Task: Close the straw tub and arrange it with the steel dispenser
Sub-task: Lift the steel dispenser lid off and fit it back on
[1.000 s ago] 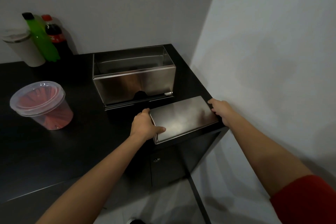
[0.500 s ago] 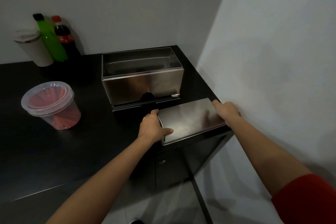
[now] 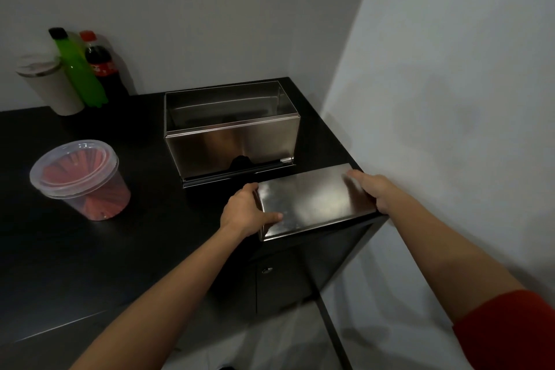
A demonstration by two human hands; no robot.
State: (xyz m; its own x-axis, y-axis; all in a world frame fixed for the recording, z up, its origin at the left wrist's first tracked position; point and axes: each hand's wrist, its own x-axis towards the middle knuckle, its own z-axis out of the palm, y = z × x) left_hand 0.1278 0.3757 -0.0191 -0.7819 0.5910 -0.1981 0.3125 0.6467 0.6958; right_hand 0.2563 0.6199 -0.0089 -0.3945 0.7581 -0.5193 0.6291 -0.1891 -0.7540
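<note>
Tub point(image 3: 78, 179): on the black counter point(image 3: 90, 249), left of the dispenser and well apart from it; clear lid seated on top, red straws visible through the wall. Looks closed already.

Dispenser point(image 3: 232, 135): open-topped steel box toward the back right corner, no cover on it.

Lid point(image 3: 315, 201): flat steel cover lying at the counter's front right edge, just in front of the dispenser; same spot on the counter as a second ago, not yet lifted.

Left hand point(image 3: 246, 215): clamped on the lid's left end, thumb pressed flat on top, fingers curled over the edge.

Right hand point(image 3: 371, 191): gripping the lid's right end beside the wall point(image 3: 450, 99), fingers wrapped over the far corner.

Change: only the head view shifted, closer and slightly rightward; both grips unchanged.

Meaning: probably about to raise the lid onto the dispenser; moving the tub alongside remains undone.

Background: cup point(image 3: 49, 84), green bottle point(image 3: 79, 69) and cola bottle point(image 3: 102, 64) at the back left, untouched.
</note>
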